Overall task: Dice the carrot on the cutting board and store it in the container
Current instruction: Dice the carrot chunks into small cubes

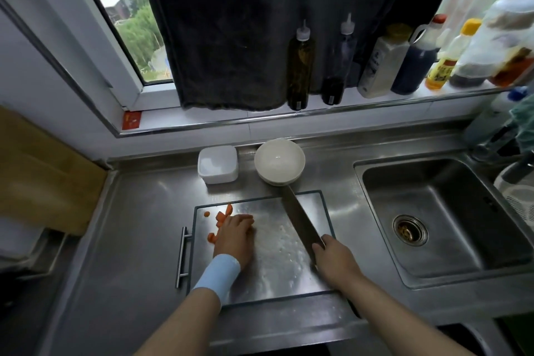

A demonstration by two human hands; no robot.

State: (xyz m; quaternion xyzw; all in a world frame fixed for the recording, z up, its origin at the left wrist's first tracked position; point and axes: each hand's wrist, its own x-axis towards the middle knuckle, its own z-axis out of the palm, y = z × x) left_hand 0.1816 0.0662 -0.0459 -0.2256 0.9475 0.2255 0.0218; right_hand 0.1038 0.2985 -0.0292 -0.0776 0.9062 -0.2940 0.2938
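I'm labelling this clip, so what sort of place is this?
Most likely a home kitchen: a steel sink set in the counter, sauce bottles on the windowsill, and carrot pieces on a cutting board.

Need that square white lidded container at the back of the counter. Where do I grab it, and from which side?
Probably from above and the front, pinching the container's left and right walls just under the lid. It's a low square tub with flat sides. Its back stands close to the rear edge of the counter, and only a narrow gap separates it from the stacked bowls.
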